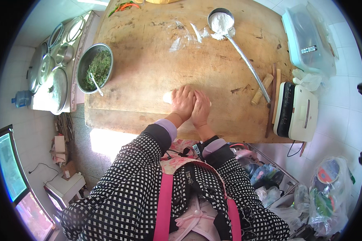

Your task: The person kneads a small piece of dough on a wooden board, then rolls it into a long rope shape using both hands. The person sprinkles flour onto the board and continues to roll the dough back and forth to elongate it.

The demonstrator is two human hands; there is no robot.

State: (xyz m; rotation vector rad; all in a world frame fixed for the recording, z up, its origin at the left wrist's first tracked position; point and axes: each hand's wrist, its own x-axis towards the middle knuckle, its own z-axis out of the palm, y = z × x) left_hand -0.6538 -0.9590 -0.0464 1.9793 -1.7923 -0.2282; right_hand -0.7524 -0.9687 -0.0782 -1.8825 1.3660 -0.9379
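Near the front edge of the wooden board (145, 72), my left hand (182, 102) and my right hand (201, 108) lie side by side, pressing down on a piece of white dough (167, 97). Most of the dough is hidden under my palms and fingers; one end shows left of my left hand, and a sliver peeks out past my right. The fingers of both hands are closed together over it. Beyond them, white flour (198, 33) is smeared on the board. A long-handled ladle (245, 56) heaped with flour rests farther back on the right.
A metal bowl (81, 76) of chopped greens with a spoon (95, 84) stands at left. Rolling pins (278, 96) and a short wooden stick (262, 89) lie at right, beside a black-and-white appliance (301, 108). Behind it sits a clear plastic bin (305, 44). Peppers (126, 7) lie far left.
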